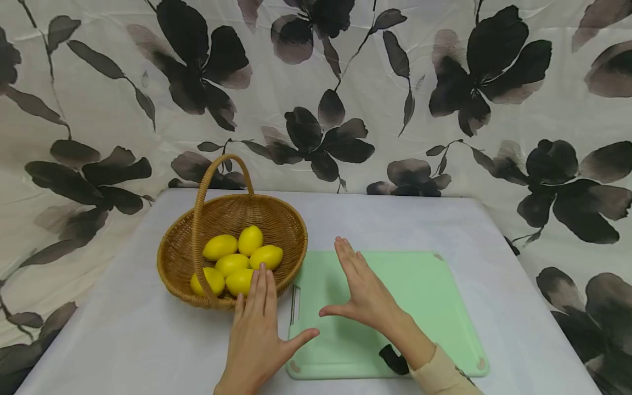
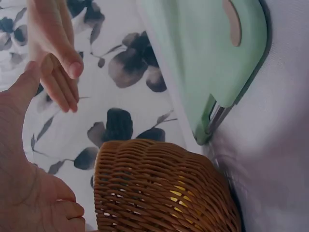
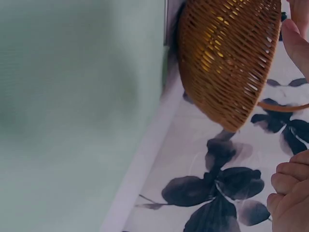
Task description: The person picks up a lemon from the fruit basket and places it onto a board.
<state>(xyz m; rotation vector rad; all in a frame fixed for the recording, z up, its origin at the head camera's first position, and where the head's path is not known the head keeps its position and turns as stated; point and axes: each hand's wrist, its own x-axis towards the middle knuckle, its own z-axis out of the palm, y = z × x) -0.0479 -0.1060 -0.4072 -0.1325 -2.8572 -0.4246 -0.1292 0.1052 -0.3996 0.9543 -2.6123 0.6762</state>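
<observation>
A brown wicker basket (image 1: 170, 258) with an arched handle stands on the left of the table, holding several yellow lemons (image 1: 232, 265). My left hand (image 1: 257, 334) is raised in front of it, fingers straight and thumb spread, holding nothing; its fingertips overlap the basket's near rim in the head view, and I cannot tell whether they touch. Over the pale green cutting board (image 1: 419, 307) hovers my right hand (image 1: 367, 296), likewise straight-fingered with the thumb out, holding nothing. The left wrist view shows the basket's woven side (image 2: 154, 188) beyond the left palm (image 2: 34, 193).
A white cloth covers the table (image 1: 138, 345). The board lies right of the basket, its metal-edged handle slot (image 1: 295, 304) towards it. A black curved piece (image 1: 393, 359) sits by my right wrist. Behind hangs a floral curtain (image 1: 395, 109).
</observation>
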